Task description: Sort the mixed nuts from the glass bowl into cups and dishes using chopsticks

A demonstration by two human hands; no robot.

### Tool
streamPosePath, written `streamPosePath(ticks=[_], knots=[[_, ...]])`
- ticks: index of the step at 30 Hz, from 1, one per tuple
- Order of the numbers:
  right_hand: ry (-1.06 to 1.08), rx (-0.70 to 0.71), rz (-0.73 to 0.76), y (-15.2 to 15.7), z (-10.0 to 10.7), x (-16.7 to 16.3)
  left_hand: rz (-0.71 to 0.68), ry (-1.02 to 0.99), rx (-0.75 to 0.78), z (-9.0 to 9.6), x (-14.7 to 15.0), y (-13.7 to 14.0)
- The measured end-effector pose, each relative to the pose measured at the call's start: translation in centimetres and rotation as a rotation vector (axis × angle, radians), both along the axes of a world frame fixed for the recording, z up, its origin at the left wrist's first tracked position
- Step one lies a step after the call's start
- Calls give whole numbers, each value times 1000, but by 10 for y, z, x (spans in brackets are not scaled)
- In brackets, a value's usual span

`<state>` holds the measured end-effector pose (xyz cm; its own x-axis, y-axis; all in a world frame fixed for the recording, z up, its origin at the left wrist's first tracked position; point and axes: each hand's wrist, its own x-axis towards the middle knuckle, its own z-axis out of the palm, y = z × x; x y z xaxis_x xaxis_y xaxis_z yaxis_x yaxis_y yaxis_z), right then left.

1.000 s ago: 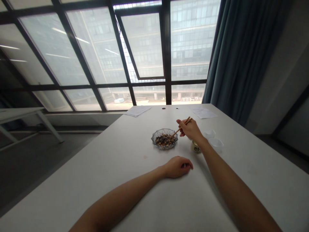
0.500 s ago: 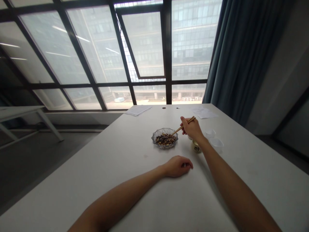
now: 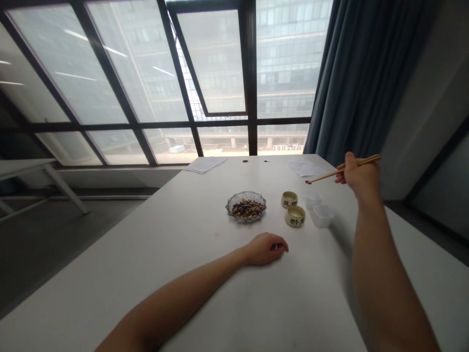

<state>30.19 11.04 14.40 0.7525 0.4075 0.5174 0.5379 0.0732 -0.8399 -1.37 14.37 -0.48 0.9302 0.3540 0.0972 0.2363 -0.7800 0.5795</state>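
Note:
My right hand (image 3: 359,176) is closed round a pair of wooden chopsticks (image 3: 331,174), raised above the right side of the table. A small dark reddish piece (image 3: 308,182), too small to name surely, is pinched at their tips. Below and to the left of those tips stand two beige cups with black characters, a nearer one (image 3: 295,216) and a farther one (image 3: 289,199). Beside them are two clear plastic containers, one nearer (image 3: 322,216) and one behind (image 3: 313,199). A glass bowl (image 3: 246,218) holds mixed beans or seeds (image 3: 247,208). My left hand (image 3: 266,248) rests on the tabletop, loosely curled with nothing in it.
The white table (image 3: 227,298) reaches toward the windows. Papers lie at its far left (image 3: 205,165) and far right (image 3: 304,168). Two small dark spots are near the far edge. A blue curtain (image 3: 355,83) hangs at right; another table (image 3: 25,168) stands left.
My right hand has lifted the chopsticks out of the glass bowl and carried them right, with a small dark piece at the tips. Both cups now show fully. My left hand stays resting.

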Motion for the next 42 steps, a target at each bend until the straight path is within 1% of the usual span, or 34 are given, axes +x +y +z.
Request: streamPosePath(ticks=[3, 9, 14, 20, 23, 28, 30, 33, 36, 39, 42], knots=[[37, -60, -40, -1, -7, 15, 3, 4, -2, 0, 0, 1], [125, -100, -56, 5, -11, 14, 9, 5, 1, 1, 0, -1], [121, -88, -35, 4, -8, 8, 8, 2, -2, 1, 0, -1], [146, 1, 43, 0, 0, -9, 1, -7, -5, 2, 0, -1], [131, 46, 127, 4, 4, -23, 0, -7, -7, 2, 0, -1], [87, 130, 376, 18, 6, -56, 6, -16, -8, 0, 0, -1], [76, 133, 456, 24, 3, -72, 6, -20, -9, -1, 0, 0], [49, 85, 548, 30, -1, -95, 5, -28, -10, -2, 0, 0], [-24, 10, 635, 33, -6, -115, 2, -34, -10, -3, 0, 0], [-90, -58, 708, 34, -13, -128, -4, -35, -9, -3, 0, 0], [-81, -96, 792, 38, -21, -136, -6, -36, -7, -4, 1, 0]])
